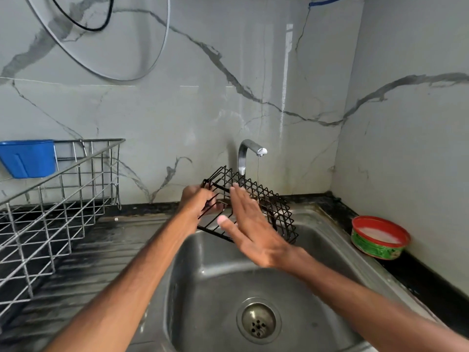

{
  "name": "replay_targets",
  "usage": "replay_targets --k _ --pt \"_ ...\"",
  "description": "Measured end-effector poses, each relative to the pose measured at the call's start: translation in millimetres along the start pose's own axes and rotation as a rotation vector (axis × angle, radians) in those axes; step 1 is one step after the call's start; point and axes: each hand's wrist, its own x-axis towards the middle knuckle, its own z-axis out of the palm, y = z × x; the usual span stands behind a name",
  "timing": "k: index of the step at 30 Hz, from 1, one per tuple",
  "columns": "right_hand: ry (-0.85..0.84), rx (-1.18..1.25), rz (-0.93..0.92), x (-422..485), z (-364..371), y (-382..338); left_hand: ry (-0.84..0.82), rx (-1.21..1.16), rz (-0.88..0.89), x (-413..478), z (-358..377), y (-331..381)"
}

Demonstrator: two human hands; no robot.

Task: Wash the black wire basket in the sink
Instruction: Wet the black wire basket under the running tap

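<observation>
Black wire basket (256, 199) w/ diamond-mesh sides is held tilted in the air over the back edge of the stainless steel sink (327, 240), just below and beside the curved chrome tap (247, 153). A thin stream of water (258, 168) is seen running from the spout, falling close to the basket's far rim; whether it strikes the wire cannot be told

Left hand (196, 203): grip closed on the basket's left end, fingers curled round the wires. Right hand (250, 224): grip open, fingers straight and spread, palm laid flat against the basket's near face; nothing clasped. Slight blur noted on this hand

Sink bowl is seen below the forearms, round metal drain strainer (258, 320) at the bottom centre. Ribbed draining board (96, 262) lies to the left, dark wet patches on it. Steel wire dish rack (58, 199) stands on that side, w/ a blue plastic cup-shaped holder (28, 158) hung at its back corner. On the black table (418, 278) to the right, a round green tub w/ red rim (379, 237) holding pale paste is set near the wall. Grey-veined marble-look wall (203, 85) behind
</observation>
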Motion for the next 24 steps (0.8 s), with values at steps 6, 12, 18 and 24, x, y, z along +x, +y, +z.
replay_targets --k 6,12,18,24 --pt "0.172 -0.082 -0.115 18.8 -2.3 21.5 0.008 -0.083 0.085 3.5 5.1 -13.1" --pt "0.055 0.113 0.424 5.9 11.4 81.8 -0.002 -0.185 0.114 6.2 -5.7 -19.5" --pt "0.106 0.009 -0.014 8.1 14.0 16.5 -0.106 -0.075 0.177 5.1 -1.0 -27.5" --pt "0.278 0.073 0.040 16.4 16.9 44.9 -0.180 -0.009 0.249 -5.6 5.3 -28.9"
